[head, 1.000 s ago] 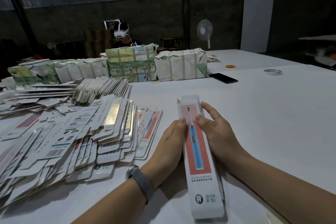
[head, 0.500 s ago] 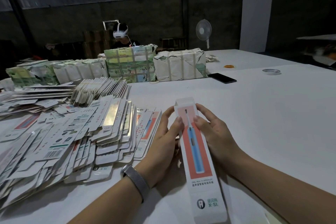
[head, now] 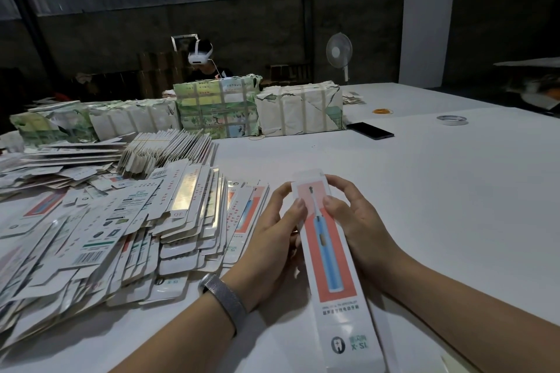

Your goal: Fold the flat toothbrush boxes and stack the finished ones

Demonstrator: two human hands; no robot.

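A long white toothbrush box (head: 328, 260) with a coral panel and a blue toothbrush picture lies lengthwise in front of me, its far end flap standing up. My left hand (head: 272, 236) grips its left edge near the far end, thumb on the top face. My right hand (head: 354, 221) holds the right edge opposite, fingers curled over the far corner. A wide heap of flat unfolded boxes (head: 100, 230) covers the table to the left.
Wrapped bundles (head: 298, 113) stand in a row across the white table (head: 439, 191). Behind them sits a person wearing a white headset (head: 200, 54). A black phone (head: 370, 130), a tape roll (head: 452, 120) and a standing fan (head: 338, 53) are further right.
Both hands have slid toward the box's far end and now curl round it. The far flap stands more upright, and the box has shifted slightly left.
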